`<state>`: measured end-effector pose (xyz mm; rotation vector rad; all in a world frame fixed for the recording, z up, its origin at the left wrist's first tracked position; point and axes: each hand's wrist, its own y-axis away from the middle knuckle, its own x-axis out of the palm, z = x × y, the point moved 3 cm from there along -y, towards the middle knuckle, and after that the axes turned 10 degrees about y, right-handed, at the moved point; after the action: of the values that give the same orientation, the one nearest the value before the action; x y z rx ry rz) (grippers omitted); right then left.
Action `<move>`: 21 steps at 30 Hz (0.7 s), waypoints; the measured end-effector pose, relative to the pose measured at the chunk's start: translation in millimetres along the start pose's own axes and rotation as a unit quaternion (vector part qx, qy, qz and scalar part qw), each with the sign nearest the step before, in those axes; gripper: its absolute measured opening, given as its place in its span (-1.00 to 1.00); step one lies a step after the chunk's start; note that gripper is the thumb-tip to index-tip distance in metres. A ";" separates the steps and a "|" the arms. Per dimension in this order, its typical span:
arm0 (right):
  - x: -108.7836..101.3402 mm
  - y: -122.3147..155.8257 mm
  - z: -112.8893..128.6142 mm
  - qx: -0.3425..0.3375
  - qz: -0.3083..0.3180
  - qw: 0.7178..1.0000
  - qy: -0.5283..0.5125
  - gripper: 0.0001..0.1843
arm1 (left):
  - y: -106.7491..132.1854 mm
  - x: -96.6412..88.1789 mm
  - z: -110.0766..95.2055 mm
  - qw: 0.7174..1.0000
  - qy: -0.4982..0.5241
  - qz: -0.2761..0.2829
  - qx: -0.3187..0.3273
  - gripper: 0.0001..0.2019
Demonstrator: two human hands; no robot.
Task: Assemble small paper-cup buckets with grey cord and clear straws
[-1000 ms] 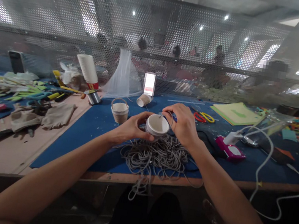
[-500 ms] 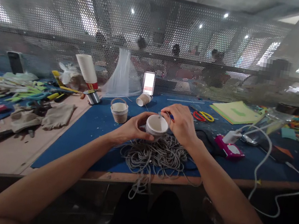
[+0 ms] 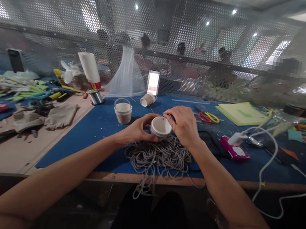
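My left hand (image 3: 141, 128) is closed around the side of a small white paper cup (image 3: 161, 126), which has grey cord wrapped round its outside. The cup's mouth faces up towards me. At its right rim my right hand (image 3: 182, 123) has its fingers pinched together, with a thin loop of cord beside them; the fingertips are partly hidden. A loose heap of grey cord (image 3: 159, 159) lies under the cup, some strands hanging over the table edge. Left of my hands stands a cord-covered cup with a handle (image 3: 123, 112).
Another cup (image 3: 147, 100) lies on its side behind my hands. Scissors (image 3: 210, 117), a pink box (image 3: 235, 149) with a white cable, and yellow paper sheets (image 3: 244, 114) are at right. A stack of paper cups (image 3: 88, 67), gloves (image 3: 60, 116) and tools are at left.
The cup has tilted slightly and both hands remain at it. A bit of blue and red seen by my right fingers earlier no longer shows. The view has shifted slightly.
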<state>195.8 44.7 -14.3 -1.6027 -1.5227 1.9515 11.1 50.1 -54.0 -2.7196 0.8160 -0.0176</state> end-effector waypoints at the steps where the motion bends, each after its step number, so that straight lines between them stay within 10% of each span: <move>1: 0.8 0.0 0.1 0.001 0.001 1.000 -0.001 -0.86 | 0.0 -0.1 0.5 1.000 -0.001 0.000 -0.002 -0.25; 21: 12.9 1.4 0.2 -0.012 0.011 1.000 0.001 -0.81 | -0.4 -7.2 8.9 0.998 -0.060 -0.008 0.008 -0.27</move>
<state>191.1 52.7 -23.3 -1.6370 -1.5405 1.9489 6.2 56.9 -61.8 -2.6829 0.7575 0.1338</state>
